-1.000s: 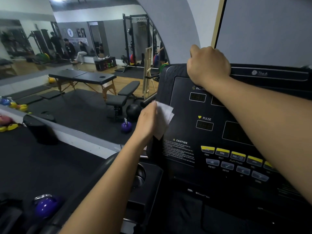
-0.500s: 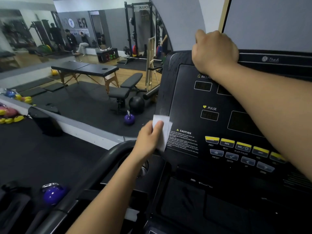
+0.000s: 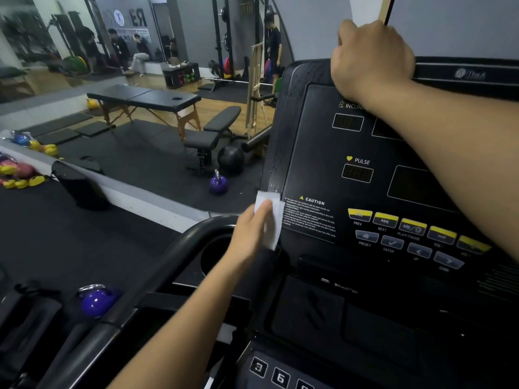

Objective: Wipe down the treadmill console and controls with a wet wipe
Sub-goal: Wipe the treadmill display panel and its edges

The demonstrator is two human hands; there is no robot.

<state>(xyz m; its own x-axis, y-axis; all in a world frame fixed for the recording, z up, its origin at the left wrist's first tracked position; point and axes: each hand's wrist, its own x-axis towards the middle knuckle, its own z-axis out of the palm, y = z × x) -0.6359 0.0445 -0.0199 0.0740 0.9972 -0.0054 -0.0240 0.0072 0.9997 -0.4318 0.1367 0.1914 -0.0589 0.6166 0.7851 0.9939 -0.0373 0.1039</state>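
Gym room, dim even light. Plain grey wall (image 3: 463,23) up right. Floor is black rubber mat (image 3: 140,164) up close and wood floor (image 3: 219,105) further back. Black massage table (image 3: 146,99) on wooden legs, with a black weight bench (image 3: 213,130) just beside it. Black ball (image 3: 230,161) and purple kettlebell (image 3: 218,183) near the bench (second purple kettlebell (image 3: 97,301) lower left). Squat rack (image 3: 224,37) at back, people (image 3: 118,49) nearby.

A: What's printed on the console (image 3: 314,153)?
B: "PULSE", "CAUTION", a cut-off "INCLIN". By the buttons (image 3: 385,220): "PREV", "NEXT", "PLAY/PAUSE", "PRESET", "ENTER".
A: Anything more?
B: "The A" on the top band (image 3: 470,75); "3" and "6" on the lower keys (image 3: 258,366).
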